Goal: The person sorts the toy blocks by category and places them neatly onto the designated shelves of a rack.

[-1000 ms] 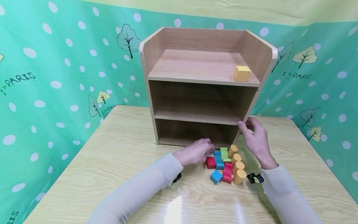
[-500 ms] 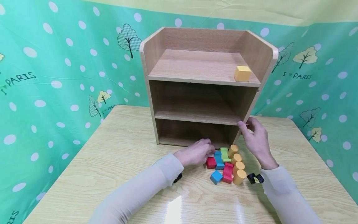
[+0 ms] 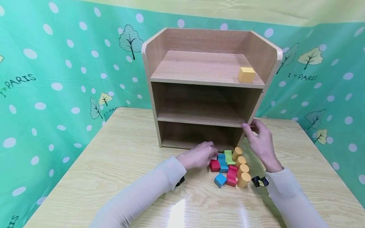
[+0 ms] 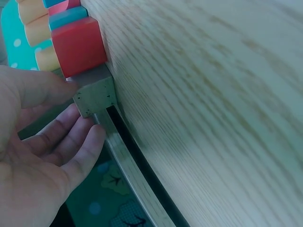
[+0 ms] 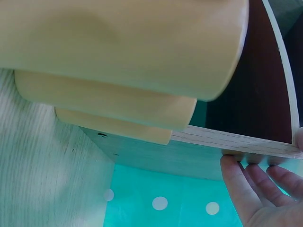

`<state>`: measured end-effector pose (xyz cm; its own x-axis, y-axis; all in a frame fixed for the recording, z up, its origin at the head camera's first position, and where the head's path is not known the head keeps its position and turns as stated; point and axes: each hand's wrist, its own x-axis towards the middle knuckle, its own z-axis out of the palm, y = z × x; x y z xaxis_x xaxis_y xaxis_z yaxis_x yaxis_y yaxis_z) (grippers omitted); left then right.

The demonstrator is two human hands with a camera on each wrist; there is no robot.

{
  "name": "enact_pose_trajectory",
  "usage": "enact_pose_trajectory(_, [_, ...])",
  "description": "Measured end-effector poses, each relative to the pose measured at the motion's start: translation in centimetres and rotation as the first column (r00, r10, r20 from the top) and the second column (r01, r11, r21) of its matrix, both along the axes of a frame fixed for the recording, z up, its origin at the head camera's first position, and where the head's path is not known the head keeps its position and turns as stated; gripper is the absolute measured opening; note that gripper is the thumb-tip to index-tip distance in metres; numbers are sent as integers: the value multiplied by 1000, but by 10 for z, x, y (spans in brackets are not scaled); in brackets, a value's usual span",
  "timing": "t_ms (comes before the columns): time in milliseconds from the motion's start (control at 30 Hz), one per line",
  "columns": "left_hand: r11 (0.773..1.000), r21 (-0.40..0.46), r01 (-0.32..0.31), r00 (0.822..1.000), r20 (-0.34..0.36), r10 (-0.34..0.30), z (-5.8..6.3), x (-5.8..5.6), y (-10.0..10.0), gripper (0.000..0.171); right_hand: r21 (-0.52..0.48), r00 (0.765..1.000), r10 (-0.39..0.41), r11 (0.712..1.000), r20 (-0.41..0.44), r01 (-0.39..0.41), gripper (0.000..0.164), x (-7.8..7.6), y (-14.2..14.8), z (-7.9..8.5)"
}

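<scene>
In the head view, my left hand (image 3: 199,155) is low in front of the small wooden shelf (image 3: 199,80). In the left wrist view, its thumb and fingers pinch a pale wooden block (image 4: 96,94) standing against the shelf's bottom front edge. A red cube (image 4: 79,46) sits right behind that block. My right hand (image 3: 261,144) grips the shelf's right side panel, thumb at the front edge. Seen from the right wrist, its fingertips press the panel's outer face. Beside the left hand lie a blue curved block (image 3: 222,163) and a green curved block (image 3: 228,157).
A line of orange cylinders (image 3: 243,180) stands at the right of the blocks. Nearer me are a pink curved block (image 3: 232,176) and a blue cube (image 3: 220,180). One yellow cube (image 3: 246,75) rests on the top shelf. A patterned green curtain (image 3: 71,63) hangs behind the table (image 3: 122,139).
</scene>
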<state>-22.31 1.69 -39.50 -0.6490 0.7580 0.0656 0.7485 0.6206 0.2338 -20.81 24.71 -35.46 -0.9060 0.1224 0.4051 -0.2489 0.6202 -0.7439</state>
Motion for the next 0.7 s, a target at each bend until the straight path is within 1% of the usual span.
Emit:
enact_pose_trajectory(167, [1000,5,-7,1000,7,7,-1,0,-3,20,2,1000,1,1000,3,-1,57,1,0,0])
enact_pose_trajectory(333, [1000,-7,-18,1000,13,18,-2,-1,-5,25,4,1000,-1,1000,8,1,57,1,0,0])
enact_pose_trajectory(533, [999,-10,-49,998,30,50,0,-1,-7,36,8,1000,-1,1000,-7,1,57,0,1,0])
enact_pose_trajectory(700, [998,-16,-57,997,44,58,-2,-2,-6,37,2,1000,4,1000,-2,-4,56,-1,1,0])
